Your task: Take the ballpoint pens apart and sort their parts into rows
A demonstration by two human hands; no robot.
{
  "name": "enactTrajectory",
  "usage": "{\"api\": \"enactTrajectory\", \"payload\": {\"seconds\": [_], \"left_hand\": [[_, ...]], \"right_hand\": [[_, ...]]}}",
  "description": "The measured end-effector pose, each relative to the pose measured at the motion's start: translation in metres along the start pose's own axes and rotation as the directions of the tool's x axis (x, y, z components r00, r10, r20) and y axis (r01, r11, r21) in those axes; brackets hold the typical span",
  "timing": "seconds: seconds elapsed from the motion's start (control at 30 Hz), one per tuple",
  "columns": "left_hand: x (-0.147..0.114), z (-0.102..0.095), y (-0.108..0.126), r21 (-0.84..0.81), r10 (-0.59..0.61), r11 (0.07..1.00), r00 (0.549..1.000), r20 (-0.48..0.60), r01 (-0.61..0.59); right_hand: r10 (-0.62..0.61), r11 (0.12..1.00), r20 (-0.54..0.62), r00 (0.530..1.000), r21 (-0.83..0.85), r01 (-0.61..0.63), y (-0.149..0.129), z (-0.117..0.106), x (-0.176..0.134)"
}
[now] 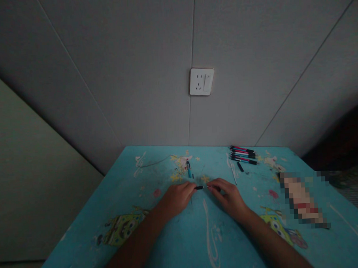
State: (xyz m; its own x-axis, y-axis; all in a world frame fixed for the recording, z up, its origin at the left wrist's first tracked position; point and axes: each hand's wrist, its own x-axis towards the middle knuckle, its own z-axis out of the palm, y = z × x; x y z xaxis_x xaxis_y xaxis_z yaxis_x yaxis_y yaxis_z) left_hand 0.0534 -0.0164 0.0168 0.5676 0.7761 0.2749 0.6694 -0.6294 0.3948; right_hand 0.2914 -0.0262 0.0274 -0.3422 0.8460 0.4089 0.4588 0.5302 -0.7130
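Observation:
My left hand (pixel 179 198) is closed around a black pen part (pixel 200 187), whose dark end points right past the fingertips. Just across a narrow gap, my right hand (pixel 228 197) pinches a small, thin pen piece (pixel 209 186) with a light tip; most of it is hidden by the fingers. Beyond the hands lies a blue pen barrel (pixel 189 170) with a dark clip end. A tiny dark piece (pixel 193 176) rests beside it. To the right are a thin white refill (pixel 233 173) and a short black grip (pixel 240 167).
Several pens (pixel 243 155) with black, red and blue parts lie in a row at the back right. A pixelated object (pixel 303 201) lies on the right of the blue cartoon-printed table (pixel 184 244). Behind stands a grey wall (pixel 147 92) with a white socket (pixel 202 81).

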Motion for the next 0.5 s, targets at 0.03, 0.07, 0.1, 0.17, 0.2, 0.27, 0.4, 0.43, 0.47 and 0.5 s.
{"api": "enactTrajectory", "payload": {"seconds": [0.03,0.07,0.1,0.17,0.2,0.27,0.4,0.43,0.47,0.5], "left_hand": [[0.0,0.0001,0.0001,0.0,-0.008,1.0,1.0,-0.001,0.008],[0.0,0.0001,0.0001,0.001,-0.017,1.0,1.0,0.001,0.017],[0.0,0.0003,0.0001,0.003,-0.025,1.0,1.0,0.005,0.025],[0.0,0.0006,0.0002,0.006,-0.033,0.999,0.999,0.015,0.033],[0.0001,0.0009,0.0002,0.008,-0.032,0.999,0.999,0.018,0.032],[0.0002,0.0014,0.0002,0.008,-0.027,1.0,0.999,0.023,0.027],[0.0002,0.0012,0.0001,0.017,-0.025,1.0,0.999,0.025,0.025],[0.0001,0.0009,0.0001,0.02,-0.025,0.999,0.999,0.022,0.025],[0.0,0.0006,0.0002,0.024,-0.022,0.999,1.0,0.019,0.022],[-0.0001,0.0003,0.0003,0.027,-0.018,0.999,1.0,0.017,0.018]], "right_hand": [[-0.002,1.0,0.001,1.0,0.001,0.002,0.0,0.0001,0.0002],[-0.002,1.0,0.004,1.0,0.003,0.002,0.0001,0.0002,0.0004],[-0.003,1.0,0.009,1.0,0.004,0.003,0.0001,0.0003,0.0005],[-0.005,1.0,0.017,1.0,0.006,0.005,0.0002,0.0007,0.0008],[-0.008,1.0,0.018,1.0,0.006,0.007,0.0002,0.0009,0.0009],[-0.007,1.0,0.012,1.0,0.008,0.007,0.0001,0.0011,0.0011],[0.007,1.0,0.018,1.0,0.017,-0.007,-0.0006,0.0006,0.0008],[0.006,1.0,0.02,1.0,0.016,-0.006,-0.0007,0.0004,0.0008],[0.004,1.0,0.02,1.0,0.013,-0.004,-0.0009,0.0001,0.0007],[0.002,1.0,0.016,1.0,0.011,-0.002,-0.001,-0.0001,0.0007]]}}
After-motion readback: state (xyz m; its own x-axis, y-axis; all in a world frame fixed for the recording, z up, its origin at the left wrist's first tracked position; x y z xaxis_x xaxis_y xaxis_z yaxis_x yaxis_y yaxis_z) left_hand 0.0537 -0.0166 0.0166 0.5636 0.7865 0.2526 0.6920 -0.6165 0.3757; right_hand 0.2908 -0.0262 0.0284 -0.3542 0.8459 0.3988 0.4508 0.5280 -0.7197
